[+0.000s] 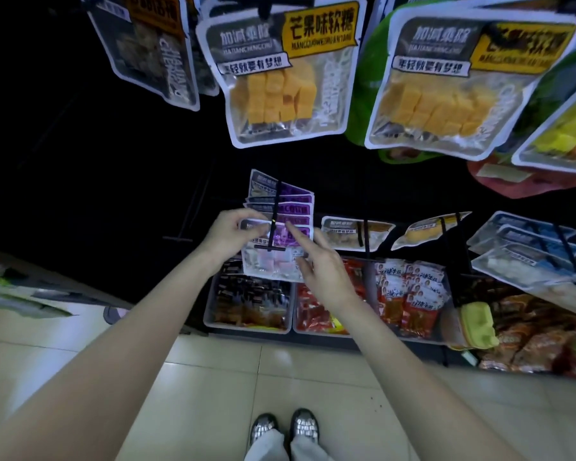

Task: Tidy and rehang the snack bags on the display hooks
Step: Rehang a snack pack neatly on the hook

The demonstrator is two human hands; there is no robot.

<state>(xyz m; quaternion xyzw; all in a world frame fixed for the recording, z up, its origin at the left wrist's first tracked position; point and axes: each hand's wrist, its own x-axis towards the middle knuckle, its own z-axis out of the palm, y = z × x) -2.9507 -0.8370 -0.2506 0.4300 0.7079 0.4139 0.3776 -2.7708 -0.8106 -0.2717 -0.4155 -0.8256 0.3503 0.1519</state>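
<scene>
Several purple snack bags point(288, 202) hang on a black display hook point(273, 221) in the lower row. The front purple bag point(273, 261) sits at the hook's tip. My left hand point(228, 232) pinches that bag's top left corner. My right hand point(320, 264) has its fingers relaxed, its index finger stretched out against the bag's right side near the hook.
Yellow mango candy bags point(273, 78) point(453, 88) hang above at head height. More hooked bags point(353, 232) point(526, 251) run to the right. Below are grey bins point(250, 327) of small snack packs. The tiled floor point(213, 377) and my shoes lie below.
</scene>
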